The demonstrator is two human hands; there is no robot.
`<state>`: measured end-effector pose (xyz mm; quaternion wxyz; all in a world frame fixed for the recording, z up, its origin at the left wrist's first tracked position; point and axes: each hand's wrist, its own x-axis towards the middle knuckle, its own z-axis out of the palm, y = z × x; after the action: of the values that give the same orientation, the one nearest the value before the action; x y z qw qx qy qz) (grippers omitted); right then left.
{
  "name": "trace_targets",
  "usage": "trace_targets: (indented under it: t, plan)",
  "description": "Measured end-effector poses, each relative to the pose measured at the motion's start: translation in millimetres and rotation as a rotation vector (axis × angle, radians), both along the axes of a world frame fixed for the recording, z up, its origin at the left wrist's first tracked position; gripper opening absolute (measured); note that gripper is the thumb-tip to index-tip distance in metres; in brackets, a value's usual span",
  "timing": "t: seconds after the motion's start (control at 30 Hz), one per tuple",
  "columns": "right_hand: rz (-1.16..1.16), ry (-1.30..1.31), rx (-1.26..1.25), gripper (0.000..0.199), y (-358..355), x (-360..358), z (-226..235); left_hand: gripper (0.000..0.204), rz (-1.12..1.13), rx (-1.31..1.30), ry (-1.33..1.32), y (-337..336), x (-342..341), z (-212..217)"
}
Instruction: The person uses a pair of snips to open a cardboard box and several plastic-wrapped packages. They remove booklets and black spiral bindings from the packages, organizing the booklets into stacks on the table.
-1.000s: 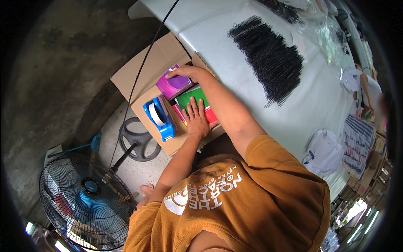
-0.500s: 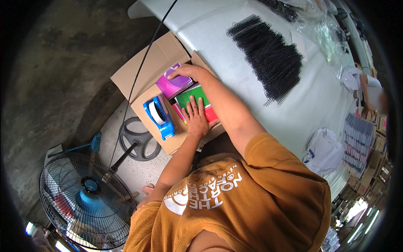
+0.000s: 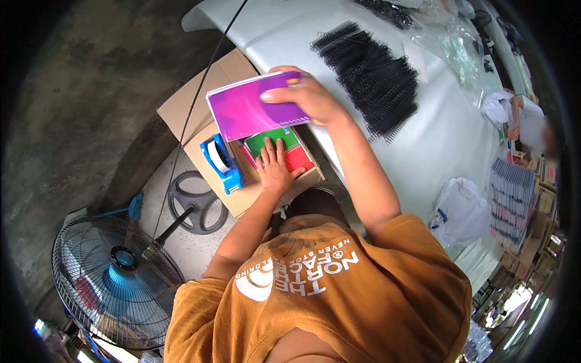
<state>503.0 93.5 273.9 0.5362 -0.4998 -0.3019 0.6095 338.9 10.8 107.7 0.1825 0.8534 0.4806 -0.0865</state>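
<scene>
My right hand (image 3: 308, 97) grips a purple notebook (image 3: 248, 112) by its right end, thumb across the cover. It hangs over the cardboard box (image 3: 251, 195) and hides the box's far part. A row of small holes runs along the notebook's near edge. Inside the box lie a green notebook (image 3: 287, 140) and a red notebook (image 3: 298, 160). My left hand (image 3: 275, 166) rests on these with its fingers stretched out. A blue tape dispenser (image 3: 230, 179) with a white roll sits on the box's left flap, near my left hand.
A pile of black spiral binding coils (image 3: 372, 81) lies on the pale-covered table (image 3: 387, 166). Clear plastic wrap (image 3: 460, 51) and a white bag (image 3: 461, 209) are at its right. A standing fan (image 3: 121, 278) is at lower left. Another person's arm (image 3: 514, 118) shows at far right.
My right hand has lifted the purple notebook up out of the box. My left hand stays on the green and red notebooks. The view has shifted slightly.
</scene>
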Motion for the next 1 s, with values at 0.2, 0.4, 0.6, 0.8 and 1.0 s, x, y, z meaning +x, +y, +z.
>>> trace_targets:
  t: [0.2, 0.4, 0.6, 0.8, 1.0]
  plan:
    - [-0.23, 0.452, 0.119, 0.047, -135, 50, -1, 0.107, -0.113, -0.134, 0.097, 7, 6, 15]
    - [-0.713, 0.438, -0.125, 0.034, -266, 69, -12, 0.107, -0.044, 0.071, 0.031, -7, -2, -13]
    - [-1.176, 0.483, -0.027, 0.03, -339, 104, -37, 0.105, -0.071, 0.16, -0.007, -12, -6, -32]
    - [-1.32, 0.465, 0.062, 0.029, -326, 155, -70, 0.103, -0.092, 0.23, 0.0, -11, -8, -37]
    - [-1.311, 0.407, -0.067, 0.038, -308, 167, -62, 0.099, -0.102, 0.255, -0.001, -12, -10, -39]
